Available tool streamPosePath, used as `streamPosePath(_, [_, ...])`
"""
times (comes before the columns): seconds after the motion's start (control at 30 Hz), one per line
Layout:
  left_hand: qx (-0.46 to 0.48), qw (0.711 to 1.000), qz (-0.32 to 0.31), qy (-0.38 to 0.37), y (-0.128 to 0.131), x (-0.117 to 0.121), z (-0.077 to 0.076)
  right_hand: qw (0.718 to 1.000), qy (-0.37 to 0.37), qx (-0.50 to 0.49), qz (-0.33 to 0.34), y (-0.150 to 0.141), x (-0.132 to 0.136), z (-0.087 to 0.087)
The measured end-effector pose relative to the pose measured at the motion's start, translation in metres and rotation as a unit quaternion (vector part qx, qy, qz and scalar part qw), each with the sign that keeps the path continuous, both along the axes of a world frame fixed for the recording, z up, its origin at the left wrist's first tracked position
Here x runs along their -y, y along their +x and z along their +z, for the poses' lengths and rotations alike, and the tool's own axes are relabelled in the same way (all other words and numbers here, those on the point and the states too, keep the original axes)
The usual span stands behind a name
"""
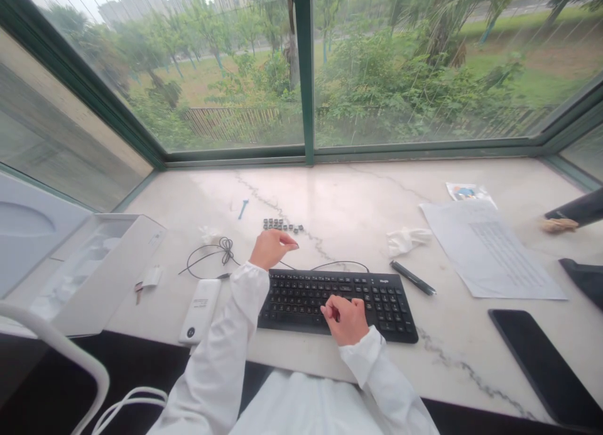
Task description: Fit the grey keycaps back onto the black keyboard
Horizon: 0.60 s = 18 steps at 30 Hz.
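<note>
A black keyboard (pixel 301 297) lies on the marble-patterned surface in front of me. Just beyond its upper left edge hovers my left hand (pixel 268 249), thumb and fingers pinched together; a tiny dark spot shows at the fingertips, too small to name. Close past those fingertips, several small dark keycaps (pixel 273 224) sit in short rows, a few of them loose at the right end. My right hand (pixel 348 322) is over the lower middle of the keyboard, its fingers curled closed, and whatever is inside them is hidden.
Left of the keyboard are a white power bank (pixel 200 309), a coiled black cable (pixel 226 249) and an open white box (pixel 113 265). A blue tool (pixel 243 209) lies farther back. To the right are a black pen (pixel 413 278), printed paper (pixel 490 253) and a black phone (pixel 541 359).
</note>
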<state>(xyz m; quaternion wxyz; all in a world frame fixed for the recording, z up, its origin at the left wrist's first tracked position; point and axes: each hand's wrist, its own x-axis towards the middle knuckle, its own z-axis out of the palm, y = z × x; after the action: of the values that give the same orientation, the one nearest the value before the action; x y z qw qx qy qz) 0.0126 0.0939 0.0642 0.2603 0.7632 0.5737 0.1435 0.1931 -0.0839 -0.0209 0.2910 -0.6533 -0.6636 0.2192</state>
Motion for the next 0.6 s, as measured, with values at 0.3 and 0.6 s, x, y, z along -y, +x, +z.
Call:
streamPosePath(0.3, [0.015,0.992,-0.013,-0.128,-0.015,0.083,-0.018,0.999,-0.007,-0.002,0.047,-0.017,-0.015,0.001])
streamPosePath(0.6, [0.008,0.991,-0.001,-0.134,-0.020,0.104,-0.040,0.998,-0.014,0.018,0.064,-0.030,-0.019,-0.003])
